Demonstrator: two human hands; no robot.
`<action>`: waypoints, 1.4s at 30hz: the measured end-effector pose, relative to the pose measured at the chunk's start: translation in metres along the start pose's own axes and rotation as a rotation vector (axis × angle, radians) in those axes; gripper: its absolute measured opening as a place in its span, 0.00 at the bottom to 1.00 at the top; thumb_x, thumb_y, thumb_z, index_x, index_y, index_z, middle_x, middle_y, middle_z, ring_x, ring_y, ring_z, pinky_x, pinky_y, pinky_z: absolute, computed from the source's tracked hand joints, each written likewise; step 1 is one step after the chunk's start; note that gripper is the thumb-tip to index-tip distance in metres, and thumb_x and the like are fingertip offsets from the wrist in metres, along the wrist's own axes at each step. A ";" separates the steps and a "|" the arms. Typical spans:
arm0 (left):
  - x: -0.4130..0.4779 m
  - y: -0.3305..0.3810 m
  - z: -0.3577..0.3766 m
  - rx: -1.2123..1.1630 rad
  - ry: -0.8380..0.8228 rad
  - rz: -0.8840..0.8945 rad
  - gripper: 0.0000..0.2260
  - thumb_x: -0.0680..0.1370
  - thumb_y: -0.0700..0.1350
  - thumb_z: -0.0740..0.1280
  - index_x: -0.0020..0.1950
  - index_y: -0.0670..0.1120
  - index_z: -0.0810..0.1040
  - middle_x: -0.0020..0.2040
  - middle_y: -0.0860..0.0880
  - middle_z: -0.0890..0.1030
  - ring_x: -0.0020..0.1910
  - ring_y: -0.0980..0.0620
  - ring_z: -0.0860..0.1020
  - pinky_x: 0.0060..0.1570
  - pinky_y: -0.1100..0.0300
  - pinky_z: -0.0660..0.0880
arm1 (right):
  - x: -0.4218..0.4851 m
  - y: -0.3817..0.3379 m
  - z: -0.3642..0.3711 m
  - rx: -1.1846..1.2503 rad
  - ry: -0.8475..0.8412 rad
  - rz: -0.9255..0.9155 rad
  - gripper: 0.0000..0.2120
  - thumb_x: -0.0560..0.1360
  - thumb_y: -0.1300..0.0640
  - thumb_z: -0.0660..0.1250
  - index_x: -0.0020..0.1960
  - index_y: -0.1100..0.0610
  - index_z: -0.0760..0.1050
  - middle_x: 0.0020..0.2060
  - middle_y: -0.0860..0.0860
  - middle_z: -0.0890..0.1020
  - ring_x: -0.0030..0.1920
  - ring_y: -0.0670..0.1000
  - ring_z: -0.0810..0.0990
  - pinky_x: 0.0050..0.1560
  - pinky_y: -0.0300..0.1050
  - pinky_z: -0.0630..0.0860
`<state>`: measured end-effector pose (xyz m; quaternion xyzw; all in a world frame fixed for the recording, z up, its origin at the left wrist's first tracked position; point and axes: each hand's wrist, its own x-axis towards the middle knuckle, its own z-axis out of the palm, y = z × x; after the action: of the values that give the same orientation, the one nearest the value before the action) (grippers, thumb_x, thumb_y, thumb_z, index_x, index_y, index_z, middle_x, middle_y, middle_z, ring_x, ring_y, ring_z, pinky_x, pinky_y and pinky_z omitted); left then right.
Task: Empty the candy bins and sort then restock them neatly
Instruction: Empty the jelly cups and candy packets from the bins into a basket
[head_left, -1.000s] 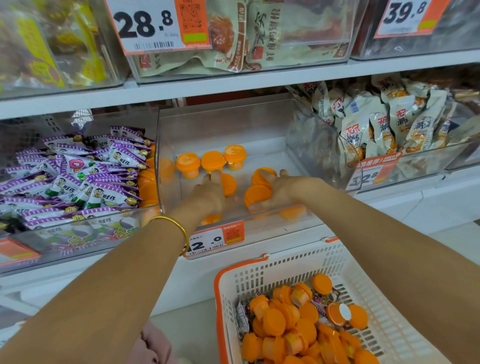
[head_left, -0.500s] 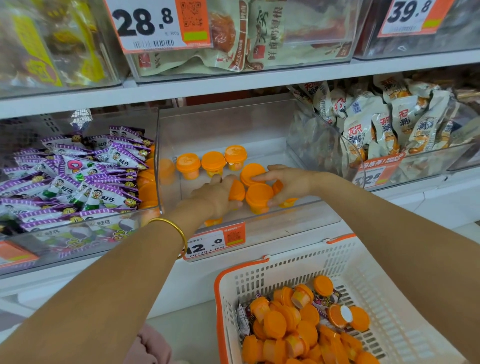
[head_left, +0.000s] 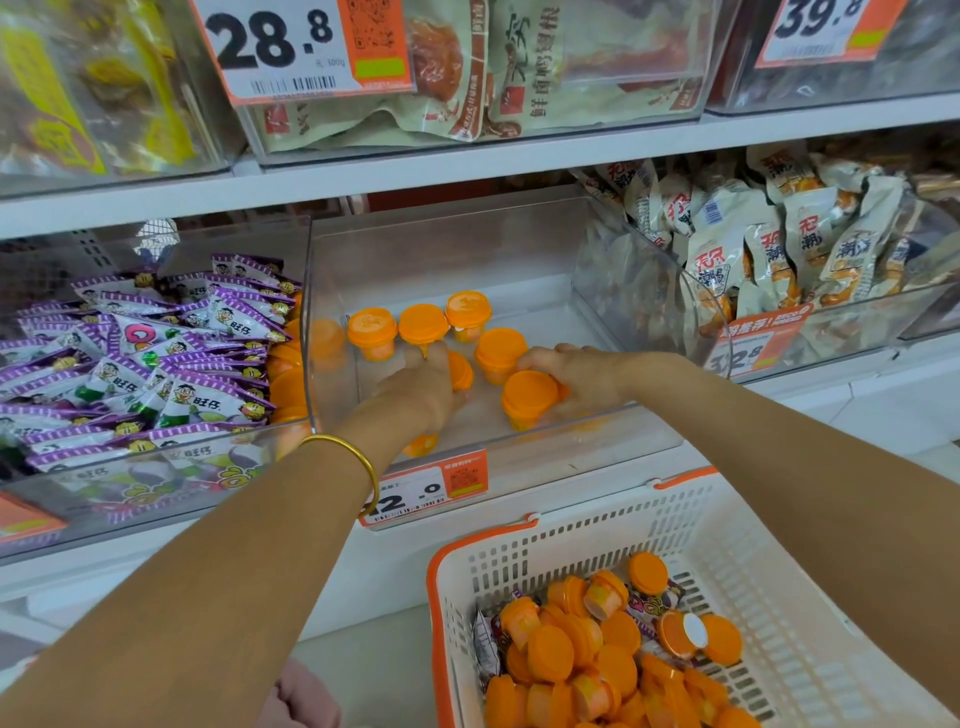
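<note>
Both my hands are inside the clear middle bin (head_left: 597, 249). Three orange-lidded jelly cups (head_left: 423, 325) stand upright in a row at the bin's back left, and a fourth cup (head_left: 500, 353) stands just right of them. My left hand (head_left: 415, 387) grips another orange cup (head_left: 461, 370) below that row. My right hand (head_left: 576, 374) holds an orange cup (head_left: 527, 397) near the bin's front. The white basket (head_left: 727, 540) with orange trim below holds a pile of the same orange cups (head_left: 587, 660).
The bin on the left holds purple candy packets (head_left: 140, 364). The bin on the right holds beige snack packs (head_left: 779, 234). Upper-shelf bins carry price tags 28.8 (head_left: 301, 47) and 39.8. An orange price tag (head_left: 426, 488) hangs on the middle bin's front.
My right hand set one cup upright right of the back row and drew toward the bin's front with another cup. My left hand barely moved.
</note>
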<state>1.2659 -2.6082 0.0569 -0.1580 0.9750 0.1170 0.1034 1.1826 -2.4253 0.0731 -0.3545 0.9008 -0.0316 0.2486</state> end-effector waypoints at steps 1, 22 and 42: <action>0.001 0.000 0.000 0.015 -0.010 0.019 0.30 0.80 0.54 0.60 0.75 0.44 0.50 0.75 0.41 0.53 0.61 0.38 0.73 0.53 0.48 0.72 | -0.002 0.006 -0.001 0.019 -0.007 0.014 0.34 0.72 0.41 0.69 0.71 0.44 0.55 0.63 0.57 0.67 0.61 0.59 0.70 0.64 0.56 0.68; 0.038 0.006 -0.006 0.032 -0.046 0.061 0.32 0.76 0.66 0.58 0.76 0.63 0.47 0.65 0.38 0.65 0.63 0.35 0.69 0.59 0.47 0.70 | 0.047 0.027 -0.014 0.392 0.340 0.184 0.34 0.75 0.50 0.69 0.73 0.58 0.56 0.66 0.61 0.68 0.50 0.55 0.70 0.29 0.44 0.68; -0.011 0.031 -0.034 -0.288 0.382 0.201 0.24 0.78 0.59 0.60 0.73 0.57 0.60 0.57 0.44 0.66 0.53 0.38 0.74 0.49 0.55 0.68 | -0.016 0.014 -0.041 0.691 0.685 0.045 0.30 0.75 0.52 0.69 0.73 0.58 0.60 0.63 0.56 0.71 0.61 0.59 0.73 0.48 0.51 0.73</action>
<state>1.2606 -2.5853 0.0980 -0.0927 0.9610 0.2323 -0.1184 1.1644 -2.4098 0.1125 -0.2012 0.8751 -0.4383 0.0414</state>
